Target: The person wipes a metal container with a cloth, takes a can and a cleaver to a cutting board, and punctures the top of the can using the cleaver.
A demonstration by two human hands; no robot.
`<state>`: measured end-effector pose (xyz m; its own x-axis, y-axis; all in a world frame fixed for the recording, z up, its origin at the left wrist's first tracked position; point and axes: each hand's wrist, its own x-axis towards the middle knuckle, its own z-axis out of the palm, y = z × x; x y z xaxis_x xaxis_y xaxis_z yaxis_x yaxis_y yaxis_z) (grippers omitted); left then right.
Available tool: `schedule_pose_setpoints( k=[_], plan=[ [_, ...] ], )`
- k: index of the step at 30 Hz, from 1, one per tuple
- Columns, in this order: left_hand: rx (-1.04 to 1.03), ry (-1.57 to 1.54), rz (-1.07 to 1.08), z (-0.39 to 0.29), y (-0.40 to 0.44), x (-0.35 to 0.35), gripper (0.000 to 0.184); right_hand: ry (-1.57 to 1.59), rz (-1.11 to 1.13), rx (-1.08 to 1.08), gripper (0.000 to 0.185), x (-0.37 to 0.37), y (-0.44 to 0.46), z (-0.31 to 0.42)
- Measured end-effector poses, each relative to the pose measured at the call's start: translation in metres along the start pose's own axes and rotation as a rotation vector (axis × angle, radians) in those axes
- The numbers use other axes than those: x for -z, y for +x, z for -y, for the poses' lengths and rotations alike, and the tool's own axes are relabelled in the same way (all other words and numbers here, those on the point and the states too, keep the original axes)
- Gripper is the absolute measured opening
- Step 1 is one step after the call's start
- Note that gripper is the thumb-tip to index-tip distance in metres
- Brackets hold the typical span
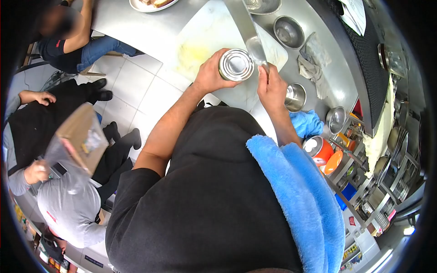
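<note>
Left hand (210,75) curls around the side of a metal can (236,65), clamped on it from the left, while the right hand (273,88), a little apart from it, grips the handle of a broad knife (248,32).

Nearest, a thick blue towel (300,200) hangs down the right side of the black shirt (214,182); it looks soft and dry enough to wipe damp fingers. Beyond it, on the right of the desk (132,22), a crumpled blue cloth (307,122) lies just beside a small metal bowl (296,97).

Next comes the can, in front of the body, with a ringed metal end facing up. It should be stiff and hard to dent, and fairly heavy if full, though its contents are hidden. Its smooth wall could slip in a wet palm, so a full wrap around the middle, like the one shown, seems best, with fingers kept below the rim. Whether its base rests on anything cannot be told.

The knife's blade runs from the right hand toward the far side, out of view. It looks rigid and sharp, so the handle is the only sound hold. Its near end lies close to the can's right rim; contact is unclear.

Behind both lies a pale cutting board (207,27), stained yellow on the left. A grey cloth (309,69) sits to the right, and farther off stands another bowl (298,36).
</note>
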<state>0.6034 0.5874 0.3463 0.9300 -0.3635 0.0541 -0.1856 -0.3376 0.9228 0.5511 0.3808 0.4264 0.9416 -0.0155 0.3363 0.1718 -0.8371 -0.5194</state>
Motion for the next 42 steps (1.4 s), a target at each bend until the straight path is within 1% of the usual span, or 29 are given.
schedule_pose_setpoints(
  k=[4,6,8,10,14,16,17,19,22,25,28,34,37,40,41,42],
  plan=[
    [-0.007,0.003,0.006,0.002,0.002,0.001,0.109,0.067,-0.099,0.028,0.017,0.014,0.012,0.019],
    [-0.014,0.004,0.0,0.002,0.004,0.002,0.107,0.087,-0.097,0.008,0.017,0.009,0.008,0.013],
    [-0.026,0.003,-0.022,0.003,0.004,0.002,0.102,0.075,-0.064,-0.001,0.017,0.0,0.003,0.002],
    [-0.031,-0.013,-0.021,0.003,0.003,0.001,0.101,0.028,-0.003,0.0,0.017,-0.008,0.001,-0.008],
    [-0.024,-0.037,0.018,0.002,0.004,0.005,0.099,0.028,0.023,-0.015,0.015,-0.003,0.0,-0.007],
    [0.005,-0.044,0.08,-0.002,0.006,0.009,0.107,0.018,0.01,0.001,0.015,-0.002,-0.005,-0.003],
    [0.023,-0.046,0.112,-0.004,0.005,0.01,0.11,0.028,0.034,-0.041,0.016,-0.003,-0.006,-0.004],
    [0.038,-0.053,0.114,-0.002,0.004,0.01,0.11,0.043,0.077,-0.131,0.018,-0.003,-0.01,-0.009],
    [0.04,-0.052,0.122,-0.003,0.005,0.009,0.11,0.15,-0.001,-0.13,0.019,-0.008,-0.011,-0.01],
    [0.029,-0.03,0.118,-0.003,0.004,0.01,0.11,0.628,0.015,-0.448,0.018,-0.017,-0.015,-0.022],
    [0.012,-0.024,0.131,-0.001,0.005,0.011,0.111,0.978,-0.018,-0.658,0.017,-0.012,-0.011,-0.008],
    [-0.017,-0.025,0.207,0.003,0.01,0.019,0.113,1.209,-0.017,-0.899,0.018,-0.008,-0.011,-0.006],
    [-0.026,-0.009,0.248,0.008,0.012,0.026,0.114,1.23,0.025,-0.895,0.017,-0.003,-0.009,-0.008],
    [-0.036,-0.005,0.241,0.008,0.011,0.023,0.116,1.033,0.061,-0.796,0.017,0.003,-0.005,-0.005],
    [-0.037,-0.003,0.224,0.007,0.008,0.023,0.117,0.916,0.054,-0.719,0.017,0.003,-0.006,-0.004],
    [-0.055,0.011,0.149,0.007,0.004,0.02,0.118,0.8,0.048,-0.643,0.017,0.003,-0.008,-0.001]
  ],
)
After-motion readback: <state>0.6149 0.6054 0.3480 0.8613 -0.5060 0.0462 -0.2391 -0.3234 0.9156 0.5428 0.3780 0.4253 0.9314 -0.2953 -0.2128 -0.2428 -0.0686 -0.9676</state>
